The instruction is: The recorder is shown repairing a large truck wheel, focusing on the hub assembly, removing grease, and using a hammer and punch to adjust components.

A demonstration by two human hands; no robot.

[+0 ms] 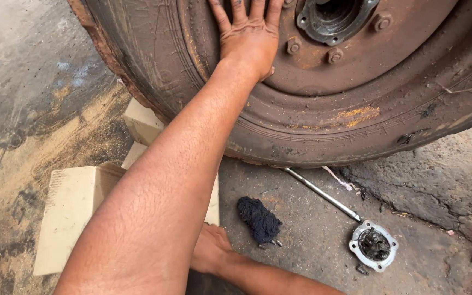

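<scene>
Head view, one entry.

Wheel (356, 109): muddy, standing on the ground, rim toward us. We count the hub cap (374, 246) already off; it lies on the concrete to the right, greasy inside, beside a steel rod (323, 194) and a dark rag (259, 219). The hub opening (334, 19) is bare. Lug nuts (334, 54) sit in place on the rim, so we judge the wheel itself not yet freed.

Left hand (249, 35): open, palm flat on the rim, fingers spread, holding nothing.

Right hand (210, 248): low, by the cardboard box (69, 213); our left forearm covers most of it, so we cannot tell whether it grips anything.

Cut off: the top of the wheel, the left fingertips and most of the hub. The wheel's foot behind the arm is hidden.
</scene>
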